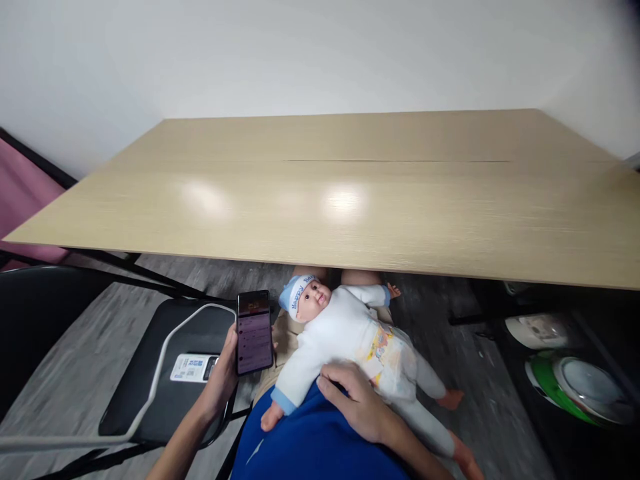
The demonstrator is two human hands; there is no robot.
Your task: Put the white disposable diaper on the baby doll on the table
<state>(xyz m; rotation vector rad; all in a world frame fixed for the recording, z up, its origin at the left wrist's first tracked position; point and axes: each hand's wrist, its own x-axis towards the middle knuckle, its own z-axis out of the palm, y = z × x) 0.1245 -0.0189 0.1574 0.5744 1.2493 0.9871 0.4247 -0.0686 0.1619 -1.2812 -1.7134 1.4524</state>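
Note:
My left hand [226, 367] is closed around a smartphone [254, 333], its lit screen turned up toward me. A baby doll [340, 327] in a white outfit and a blue-and-white cap lies on its back across my lap, with a diaper [395, 360] around its middle. Against the doll's side rests my right hand [355, 400], fingers extended and loosely bent, gripping nothing. The doll's head is near the phone, and its legs stretch toward the lower right.
A wooden table [320, 220] spans the view ahead of my lap. On the left, a black chair [145, 360] carries a white rectangular device [193, 368], and a thick white cord [157, 373] crosses it toward the phone. Green-and-white round items [560, 387] sit on a dark shelf at right.

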